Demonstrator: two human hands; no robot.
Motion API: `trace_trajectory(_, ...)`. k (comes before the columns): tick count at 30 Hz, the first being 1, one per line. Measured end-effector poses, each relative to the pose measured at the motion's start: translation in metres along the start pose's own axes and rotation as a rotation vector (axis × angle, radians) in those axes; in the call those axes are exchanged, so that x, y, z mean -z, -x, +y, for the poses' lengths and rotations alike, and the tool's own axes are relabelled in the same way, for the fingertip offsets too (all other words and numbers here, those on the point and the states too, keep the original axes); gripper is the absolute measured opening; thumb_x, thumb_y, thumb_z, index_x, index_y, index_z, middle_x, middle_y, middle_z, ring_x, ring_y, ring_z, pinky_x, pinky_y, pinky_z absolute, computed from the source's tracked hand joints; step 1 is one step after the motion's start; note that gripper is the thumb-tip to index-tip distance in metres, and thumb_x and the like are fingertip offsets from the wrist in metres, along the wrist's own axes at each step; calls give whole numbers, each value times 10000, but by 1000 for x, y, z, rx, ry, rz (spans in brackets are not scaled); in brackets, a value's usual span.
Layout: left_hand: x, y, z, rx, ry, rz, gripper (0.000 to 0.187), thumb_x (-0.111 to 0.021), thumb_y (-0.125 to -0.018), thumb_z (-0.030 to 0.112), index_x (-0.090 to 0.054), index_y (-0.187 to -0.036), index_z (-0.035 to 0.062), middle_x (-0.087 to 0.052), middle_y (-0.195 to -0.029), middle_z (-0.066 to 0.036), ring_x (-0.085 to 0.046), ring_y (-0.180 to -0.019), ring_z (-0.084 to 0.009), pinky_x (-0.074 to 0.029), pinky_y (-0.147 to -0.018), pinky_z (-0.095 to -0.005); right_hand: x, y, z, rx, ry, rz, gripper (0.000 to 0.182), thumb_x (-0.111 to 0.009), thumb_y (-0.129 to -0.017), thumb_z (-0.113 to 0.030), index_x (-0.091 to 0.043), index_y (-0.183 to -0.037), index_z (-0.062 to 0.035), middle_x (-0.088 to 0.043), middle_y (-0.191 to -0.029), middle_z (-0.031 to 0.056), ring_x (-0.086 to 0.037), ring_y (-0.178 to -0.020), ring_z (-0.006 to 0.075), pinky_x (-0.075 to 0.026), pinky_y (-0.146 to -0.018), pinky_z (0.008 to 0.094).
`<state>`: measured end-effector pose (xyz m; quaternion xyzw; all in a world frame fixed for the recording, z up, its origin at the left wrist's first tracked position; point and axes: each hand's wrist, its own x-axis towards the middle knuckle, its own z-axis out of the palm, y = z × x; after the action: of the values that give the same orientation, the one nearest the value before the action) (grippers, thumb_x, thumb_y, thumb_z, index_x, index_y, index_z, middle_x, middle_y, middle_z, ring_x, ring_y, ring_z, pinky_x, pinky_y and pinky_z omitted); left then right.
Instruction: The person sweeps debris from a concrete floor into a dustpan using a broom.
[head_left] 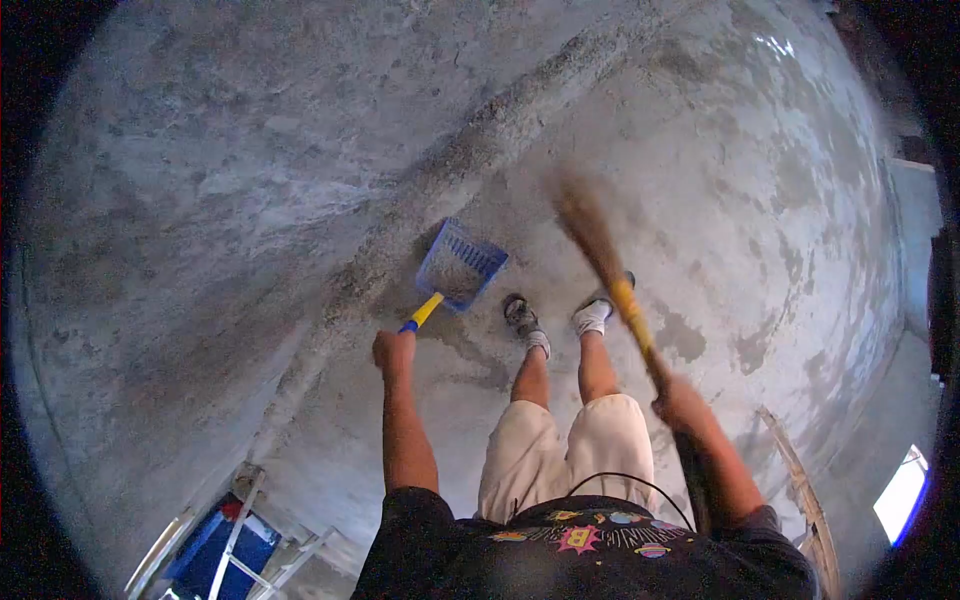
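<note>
My left hand (pixel 394 352) is closed round the blue end of the handle of a blue dustpan (pixel 447 270), whose handle is yellow nearer the pan. The pan rests on the concrete floor with grey debris in it, beside a rough ridge of rubble. In my right hand (pixel 682 402) is a long broom (pixel 628 300) with a yellow band. Its brown bristles, blurred by motion, point up and left, to the right of the dustpan and apart from it.
My shod feet stand on the floor between dustpan and broom. A rough debris ridge (pixel 470 145) runs diagonally across the floor. A wooden piece (pixel 800 480) leans at lower right. At lower left are a metal frame (pixel 238 535) and a blue object (pixel 200 550).
</note>
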<state>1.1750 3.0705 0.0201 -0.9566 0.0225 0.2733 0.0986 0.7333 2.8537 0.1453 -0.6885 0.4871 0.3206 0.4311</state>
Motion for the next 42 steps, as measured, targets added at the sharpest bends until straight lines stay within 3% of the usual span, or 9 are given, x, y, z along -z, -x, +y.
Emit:
trace_trajectory(4, 0, 2, -30, 53, 6, -59, 422, -641, -727, 317, -603, -974, -23, -626, -955, -211, -605, -921, -345, -483, -786, -422, 36, -88, 15, 73, 42, 278, 949, -602, -602, 6, -128, -1405, -173, -587, -930, 257, -569, -862, 421, -467, -718, 467)
trace_trajectory(10, -21, 0, -20, 95, 13, -66, 355, -620, -742, 313, -637, -910, 1, -639, -940, -179, -625, -885, -311, -503, -759, -405, -71, -289, 44, -14, -223, 493, 283, -611, -651, -119, -586, -911, -12, -604, -814, 254, -584, -785, 427, -478, -655, 462)
trace_trajectory(13, -11, 12, 3, 44, 28, -76, 363, -642, -730, 346, -659, -866, 9, -647, -908, -175, -627, -879, -310, -509, -739, -402, -151, -215, 6, 150, 246, -55, 611, -663, -684, -118, -431, -1249, -119, -624, -732, 169, -620, -672, 315, -482, -613, 396)
trace_trajectory(15, -21, 3, 7, 16, 10, -63, 371, -650, -725, 357, -663, -862, 12, -650, -890, -174, -631, -870, -307, -510, -724, -402, -153, -136, -34, -307, -606, -28, 624, -625, -760, -156, -348, -1319, -152, -613, -724, 155, -618, -681, 295, -467, -646, 415)
trace_trajectory(17, -37, -6, 8, -16, 9, -43, 379, -657, -720, 368, -668, -858, 15, -652, -872, -173, -634, -862, -304, -511, -709, -401, -189, -107, -11, 175, -29, 650, 578, -575, -794, -159, -341, -1320, -110, -582, -660, 162, -592, -581, 291, -463, -556, 434)
trace_trajectory(22, -76, -48, -38, -105, -122, -85, 444, -642, -712, 446, -666, -903, 47, -649, -902, -153, -632, -859, -298, -504, -698, -401, -114, 9, -23, 337, 567, -391, 281, -649, -629, -174, -609, -884, -63, -634, -734, 151, -626, -663, 320, -487, -559, 412)
trace_trajectory(29, -60, -17, -110, -34, -3, 65, 569, -616, -720, 497, -586, -1102, 76, -597, -1050, -135, -583, -964, -302, -482, -802, -412, -74, 115, 51, -73, 290, -160, 559, -654, -633, -142, -507, -1167, -63, -615, -824, 233, -613, -768, 381, -476, -658, 458)
trace_trajectory(33, -37, 16, -156, -122, 348, -97, 682, -512, -808, 512, -430, -1265, 14, -484, -1242, -197, -456, -1149, -350, -360, -970, -426, -83, 167, 86, -154, 81, 63, 1033, -660, -598, -67, -44, -1419, -184, -604, -889, 235, -596, -797, 383, -474, -670, 452)
trace_trajectory(42, -6, 67, -28, -372, 245, -269, 550, -455, -850, 494, -503, -1062, -11, -533, -983, -199, -521, -908, -333, -415, -767, -433, -200, 210, 169, -635, -202, 197, 695, -634, -646, -158, -376, -1285, -66, -635, -936, 156, -629, -860, 292, -513, -712, 406)
